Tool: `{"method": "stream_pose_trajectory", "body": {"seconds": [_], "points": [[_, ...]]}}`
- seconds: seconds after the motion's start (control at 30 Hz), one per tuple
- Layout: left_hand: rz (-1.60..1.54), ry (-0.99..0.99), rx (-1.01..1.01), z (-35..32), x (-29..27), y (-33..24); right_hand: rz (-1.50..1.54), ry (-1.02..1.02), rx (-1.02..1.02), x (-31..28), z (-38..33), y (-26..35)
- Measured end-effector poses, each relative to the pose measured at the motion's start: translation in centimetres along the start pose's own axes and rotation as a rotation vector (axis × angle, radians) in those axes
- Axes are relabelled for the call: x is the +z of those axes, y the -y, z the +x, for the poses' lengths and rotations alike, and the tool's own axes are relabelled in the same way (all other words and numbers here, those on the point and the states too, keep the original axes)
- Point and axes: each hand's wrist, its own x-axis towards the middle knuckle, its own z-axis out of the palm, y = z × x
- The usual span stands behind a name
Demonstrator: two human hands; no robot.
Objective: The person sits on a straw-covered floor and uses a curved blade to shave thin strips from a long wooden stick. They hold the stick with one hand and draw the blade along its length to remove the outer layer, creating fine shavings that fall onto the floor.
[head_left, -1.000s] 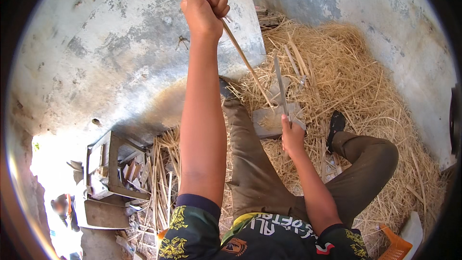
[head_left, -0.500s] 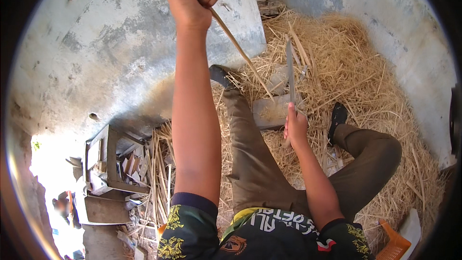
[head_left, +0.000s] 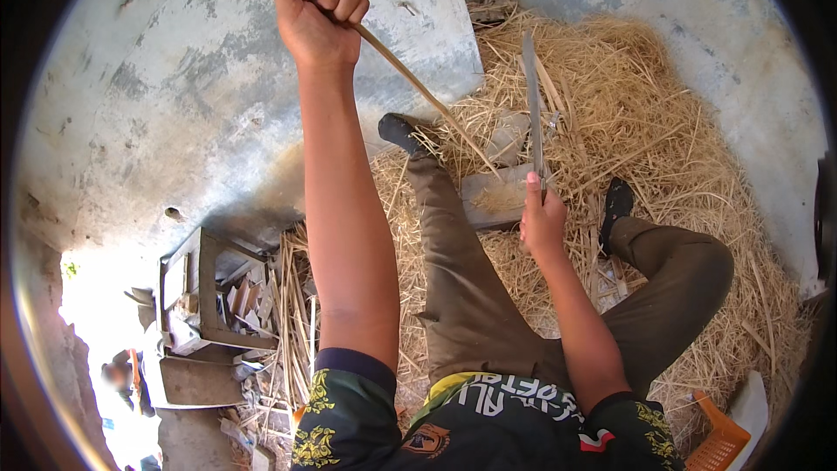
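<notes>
My left hand (head_left: 319,22) is raised at the upper left, its fingers wrapped round a long thin stick (head_left: 410,76), pale brown like bamboo or cane. The stick slants down to the right, and its lower end is over a wooden block (head_left: 499,194) between my feet. Whether that end touches the block I cannot tell. To the right of the block, my right hand (head_left: 544,219) grips a long knife (head_left: 534,96), thumb along the top of the grip. Its narrow grey blade points away from me, apart from the stick. Most of its handle is hidden by my fingers.
Straw-like shavings (head_left: 628,78) cover the floor around my outstretched legs. A worn wall (head_left: 192,78) stands on the left. Near it are a wooden frame (head_left: 209,296) with scraps inside and a bundle of strips (head_left: 292,305). An orange plastic chair (head_left: 722,436) is at the lower right.
My left hand has moved left and a little nearer, tilting the stick further over. My right hand and the knife have shifted slightly right.
</notes>
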Motion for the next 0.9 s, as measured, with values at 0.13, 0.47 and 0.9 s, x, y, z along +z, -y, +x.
{"method": "stream_pose_trajectory", "body": {"seconds": [0.13, 0.47, 0.9], "points": [[-0.002, -0.023, -0.018, 0.2, 0.9, 0.2, -0.100, -0.124, -0.265, 2.1, -0.4, -5.8], [0.091, -0.153, -0.003, 0.6, 0.7, 0.2, -0.170, -0.006, -0.232, 0.9, -1.0, -0.7], [0.067, -0.102, -0.029, 1.4, 2.2, 1.3, 0.014, 0.026, 0.099, -0.1, -0.3, -0.9]]}}
